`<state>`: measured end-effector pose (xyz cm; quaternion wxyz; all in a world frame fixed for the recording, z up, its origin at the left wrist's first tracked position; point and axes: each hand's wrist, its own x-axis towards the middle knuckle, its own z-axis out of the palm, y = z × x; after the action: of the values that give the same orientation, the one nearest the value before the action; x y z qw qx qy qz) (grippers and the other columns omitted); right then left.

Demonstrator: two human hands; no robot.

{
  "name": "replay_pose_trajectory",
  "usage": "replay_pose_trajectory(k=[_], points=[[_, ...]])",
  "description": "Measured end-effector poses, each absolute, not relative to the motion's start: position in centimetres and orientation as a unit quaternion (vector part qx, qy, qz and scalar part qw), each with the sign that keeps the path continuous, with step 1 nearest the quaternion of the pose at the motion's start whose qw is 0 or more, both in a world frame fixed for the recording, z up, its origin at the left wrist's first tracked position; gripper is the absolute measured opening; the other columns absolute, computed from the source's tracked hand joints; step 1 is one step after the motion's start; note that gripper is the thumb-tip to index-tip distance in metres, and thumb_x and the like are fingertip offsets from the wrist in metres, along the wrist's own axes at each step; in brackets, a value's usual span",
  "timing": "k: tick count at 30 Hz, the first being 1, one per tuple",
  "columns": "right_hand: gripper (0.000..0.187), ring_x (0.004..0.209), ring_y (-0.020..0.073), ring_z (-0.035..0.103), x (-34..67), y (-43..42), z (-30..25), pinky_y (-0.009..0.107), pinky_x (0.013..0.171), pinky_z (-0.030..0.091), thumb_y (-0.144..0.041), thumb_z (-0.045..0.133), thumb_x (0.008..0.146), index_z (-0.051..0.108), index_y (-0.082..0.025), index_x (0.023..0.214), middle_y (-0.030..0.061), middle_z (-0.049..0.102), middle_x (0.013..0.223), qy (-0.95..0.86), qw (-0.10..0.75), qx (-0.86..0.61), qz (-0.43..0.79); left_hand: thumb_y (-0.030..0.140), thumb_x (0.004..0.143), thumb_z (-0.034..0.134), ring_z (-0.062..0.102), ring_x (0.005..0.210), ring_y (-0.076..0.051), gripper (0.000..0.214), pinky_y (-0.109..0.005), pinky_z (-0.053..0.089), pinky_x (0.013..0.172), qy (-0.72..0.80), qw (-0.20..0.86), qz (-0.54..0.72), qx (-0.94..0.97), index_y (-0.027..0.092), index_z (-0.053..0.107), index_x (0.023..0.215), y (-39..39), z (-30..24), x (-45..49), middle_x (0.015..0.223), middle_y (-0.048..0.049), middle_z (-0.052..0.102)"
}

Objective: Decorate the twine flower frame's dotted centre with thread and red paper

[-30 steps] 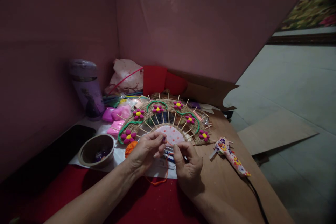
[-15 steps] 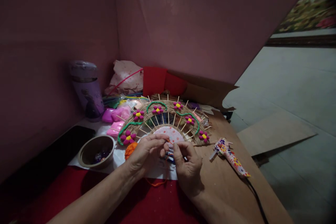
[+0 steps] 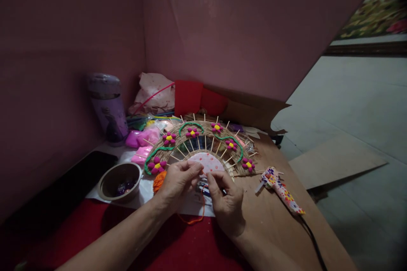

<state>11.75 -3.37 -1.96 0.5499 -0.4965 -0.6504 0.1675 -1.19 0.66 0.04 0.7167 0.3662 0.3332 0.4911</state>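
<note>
Left hand (image 3: 178, 182) and right hand (image 3: 226, 202) pinch an orange thread (image 3: 197, 216) together, just before the flower-decorated woven fan (image 3: 203, 144).

Glue gun (image 3: 281, 189) w/ multicolour dots; orange yarn (image 3: 193, 219); flowers (image 3: 157, 165) magenta/yellow.

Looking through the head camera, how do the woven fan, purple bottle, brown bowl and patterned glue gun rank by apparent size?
1. woven fan
2. purple bottle
3. brown bowl and patterned glue gun: these look about alike, so I leave them unranked.
</note>
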Motion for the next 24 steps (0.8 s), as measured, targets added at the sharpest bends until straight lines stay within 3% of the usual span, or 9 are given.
replay_pose_trajectory(k=[5,10,14,19,24], points=[[0.014,0.038,0.0057,0.032,11.52,-3.34,-1.84,0.018,0.037,0.027,-0.026,0.058,0.082,0.062,-0.015,0.090,-0.0059,0.047,0.051,-0.656,0.537,-0.504,0.163,0.037,0.062,0.077,0.030,0.032,-0.001,0.032,-0.016,0.017,0.034,0.339,0.714,0.499,0.356,0.012,0.057,0.058,0.53,0.35,-1.29,0.039,0.0054,0.044],[0.011,0.045,0.0077,0.045,11.52,-3.28,-2.23,0.019,0.044,0.037,-0.025,0.057,0.083,0.062,-0.015,0.083,-0.0019,0.057,0.059,-0.640,0.565,-0.492,0.172,0.037,0.060,0.078,0.030,0.030,-0.001,0.032,-0.015,0.015,0.032,0.347,0.713,0.508,0.336,0.010,0.060,0.059,0.66,0.38,-1.30,0.037,0.0049,0.045],[0.010,0.051,0.0102,0.052,11.72,-3.21,-2.28,0.018,0.044,0.038,-0.024,0.055,0.084,0.059,-0.015,0.081,-0.0007,0.057,0.059,-0.623,0.587,-0.490,0.167,0.030,0.057,0.080,0.041,0.035,-0.003,0.028,-0.014,0.024,0.033,0.325,0.727,0.523,0.305,0.008,0.067,0.068,0.70,0.63,-1.30,0.049,-0.0006,0.057],[0.011,0.050,0.0111,0.053,11.71,-3.38,-1.68,0.019,0.042,0.037,-0.024,0.055,0.083,0.057,-0.016,0.077,-0.0012,0.055,0.055,-0.620,0.596,-0.490,0.140,0.016,0.064,0.076,0.048,0.040,-0.003,0.022,-0.014,0.036,0.042,0.267,0.751,0.518,0.311,0.008,0.068,0.083,0.82,0.40,-1.55,0.056,-0.0026,0.063],[0.010,0.045,0.0092,0.047,11.63,-3.62,-1.37,0.019,0.041,0.036,-0.022,0.053,0.084,0.054,-0.016,0.076,-0.0036,0.051,0.052,-0.627,0.598,-0.480,0.139,0.019,0.066,0.075,0.049,0.040,-0.004,0.017,-0.014,0.039,0.043,0.259,0.767,0.502,0.305,0.009,0.064,0.074,0.82,0.14,-1.65,0.059,-0.0038,0.064]])
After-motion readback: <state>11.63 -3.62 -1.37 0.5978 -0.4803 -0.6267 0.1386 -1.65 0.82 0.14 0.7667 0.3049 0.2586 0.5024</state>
